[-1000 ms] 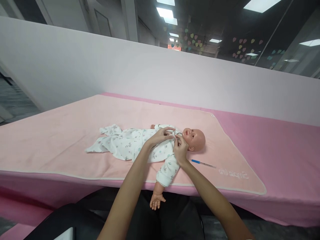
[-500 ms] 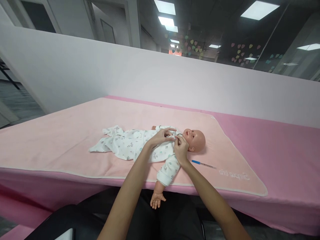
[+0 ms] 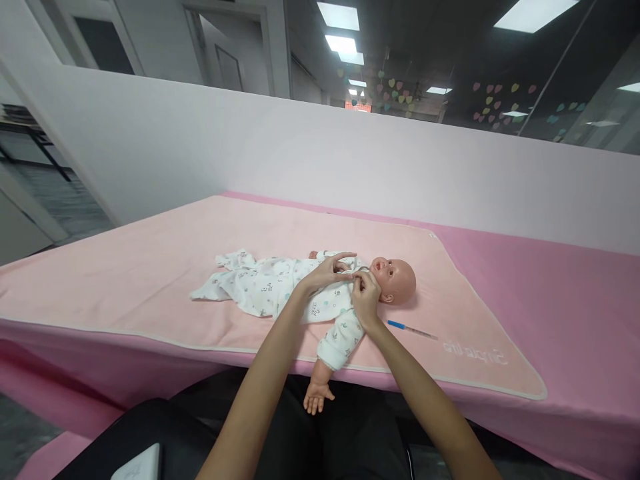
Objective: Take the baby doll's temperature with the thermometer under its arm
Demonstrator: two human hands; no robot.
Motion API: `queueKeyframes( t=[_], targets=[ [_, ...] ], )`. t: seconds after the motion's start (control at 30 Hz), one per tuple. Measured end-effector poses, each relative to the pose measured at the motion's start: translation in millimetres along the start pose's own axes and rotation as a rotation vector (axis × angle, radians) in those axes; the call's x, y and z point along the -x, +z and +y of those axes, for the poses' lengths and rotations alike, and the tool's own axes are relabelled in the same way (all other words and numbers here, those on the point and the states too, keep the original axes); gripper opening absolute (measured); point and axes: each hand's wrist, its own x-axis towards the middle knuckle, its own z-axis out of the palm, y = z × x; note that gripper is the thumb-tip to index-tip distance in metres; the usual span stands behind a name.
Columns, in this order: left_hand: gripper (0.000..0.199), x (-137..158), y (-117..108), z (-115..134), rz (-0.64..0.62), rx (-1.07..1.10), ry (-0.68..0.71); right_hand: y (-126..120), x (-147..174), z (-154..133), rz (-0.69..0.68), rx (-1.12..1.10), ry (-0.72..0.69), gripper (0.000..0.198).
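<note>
**Doll point(image 3: 323, 308) laid on its back along the bench point(image 3: 575, 307)**

The doll, dressed in white printed clothes point(image 3: 270, 290), is laid on a pink mat point(image 3: 160, 267), probably so that its chest is presented to both hands. At the neckline, the right hand point(image 3: 366, 293) is drawn into a pinch, its grip seemingly closed on the cloth. The left hand point(image 3: 330, 272) is placed over the chest, thumb and forefinger curved apart, perhaps so the cloth is steadied; whether anything is grasped by that grip cannot be told. The near arm point(image 3: 340, 340) is draped over the bench's edge, away from the chest. A blue-ended stick point(image 3: 413, 329) is set near the doll's head, likely for easy reach. On the mat, pale lettering point(image 3: 475, 355), seen reversed, seems to read "Simple life"; a small tag point(image 3: 433, 235) cannot be read.
</note>
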Motion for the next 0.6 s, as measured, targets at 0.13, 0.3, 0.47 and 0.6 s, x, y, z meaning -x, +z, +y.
queueKeyframes(
  t=[0.13,0.3,0.47,0.6],
  targets=[
    [0.067,0.0,-0.1,1.1,-0.002,-0.023,0.002,0.7,-0.4,0.8,0.012,0.011,-0.003,0.026],
    [0.063,0.5,0.0,2.1,-0.002,-0.045,0.003,0.7,0.1,-0.3,0.003,0.040,0.004,0.028],
    [0.067,2.2,-0.2,4.0,-0.019,-0.021,0.007,0.6,1.3,-1.0,0.014,0.057,-0.031,0.019],
    [0.060,5.2,1.0,5.5,0.005,-0.084,0.021,1.4,0.1,0.6,0.016,0.053,-0.016,0.016]
  ],
)
